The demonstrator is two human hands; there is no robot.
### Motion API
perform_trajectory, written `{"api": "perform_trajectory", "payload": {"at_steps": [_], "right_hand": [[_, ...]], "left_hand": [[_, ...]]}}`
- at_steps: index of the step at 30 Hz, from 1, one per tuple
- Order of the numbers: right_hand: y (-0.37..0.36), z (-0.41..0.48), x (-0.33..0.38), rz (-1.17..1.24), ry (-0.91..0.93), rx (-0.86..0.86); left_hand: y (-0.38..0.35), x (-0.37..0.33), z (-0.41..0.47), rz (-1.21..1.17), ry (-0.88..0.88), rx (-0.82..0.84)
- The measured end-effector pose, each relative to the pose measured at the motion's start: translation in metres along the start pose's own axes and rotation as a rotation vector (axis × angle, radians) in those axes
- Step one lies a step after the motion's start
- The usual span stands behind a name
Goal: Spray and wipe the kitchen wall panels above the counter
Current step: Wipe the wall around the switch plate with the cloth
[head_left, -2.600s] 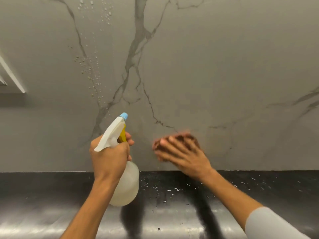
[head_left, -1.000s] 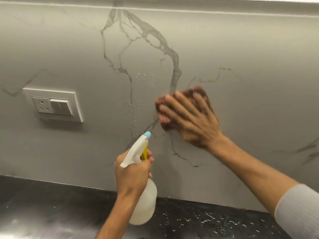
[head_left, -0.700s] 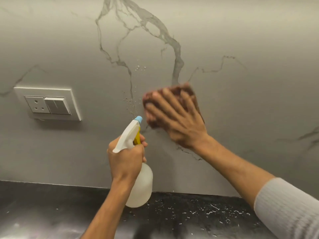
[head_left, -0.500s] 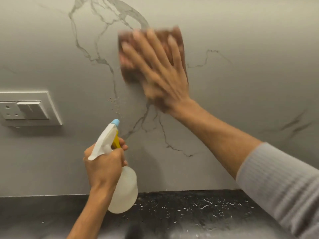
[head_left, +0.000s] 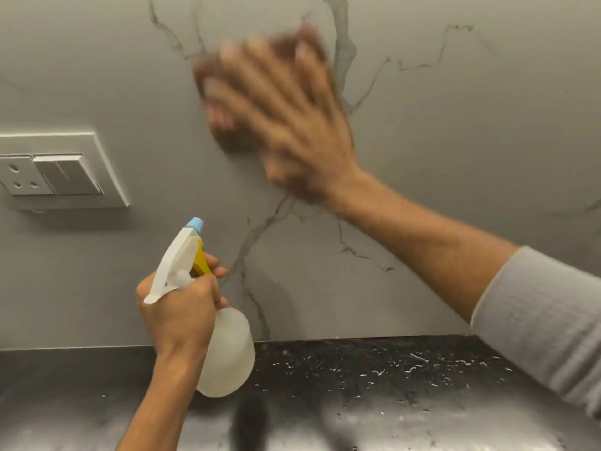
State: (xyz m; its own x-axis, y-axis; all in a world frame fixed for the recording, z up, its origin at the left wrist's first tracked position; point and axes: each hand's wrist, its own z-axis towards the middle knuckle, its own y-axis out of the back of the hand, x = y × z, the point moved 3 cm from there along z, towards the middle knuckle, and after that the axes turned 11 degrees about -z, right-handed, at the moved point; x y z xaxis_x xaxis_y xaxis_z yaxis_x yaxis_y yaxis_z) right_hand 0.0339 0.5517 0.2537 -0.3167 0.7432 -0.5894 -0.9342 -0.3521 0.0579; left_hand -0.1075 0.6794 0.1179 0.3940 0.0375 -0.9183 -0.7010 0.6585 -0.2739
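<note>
The grey marble-veined wall panel fills the upper view. My right hand lies flat against it with fingers spread, pressing a brown cloth to the panel; hand and cloth are motion-blurred and most of the cloth is hidden under the palm. Lower left, my left hand grips the neck of a white spray bottle with a yellow trigger and blue nozzle. The bottle is held upright in the air, its nozzle pointing up towards the wall.
A white socket and switch plate is mounted on the wall at the left. The black speckled counter runs along the bottom, wet and shiny near the front. A grey sleeve covers my right forearm.
My right hand has slid the cloth from low on the panel up its veined part, and now a little down and right. The left hand keeps the bottle steady.
</note>
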Motion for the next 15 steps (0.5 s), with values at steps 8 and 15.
{"api": "perform_trajectory", "payload": {"at_steps": [8, 15], "right_hand": [[0.011, -0.135, 0.116, 0.014, 0.194, 0.22], [0.003, -0.189, 0.132, 0.026, 0.409, 0.292]], "left_hand": [[0.021, 0.015, 0.004, 0.072, -0.004, -0.027], [0.026, 0.018, 0.01, 0.092, 0.008, 0.003]]}}
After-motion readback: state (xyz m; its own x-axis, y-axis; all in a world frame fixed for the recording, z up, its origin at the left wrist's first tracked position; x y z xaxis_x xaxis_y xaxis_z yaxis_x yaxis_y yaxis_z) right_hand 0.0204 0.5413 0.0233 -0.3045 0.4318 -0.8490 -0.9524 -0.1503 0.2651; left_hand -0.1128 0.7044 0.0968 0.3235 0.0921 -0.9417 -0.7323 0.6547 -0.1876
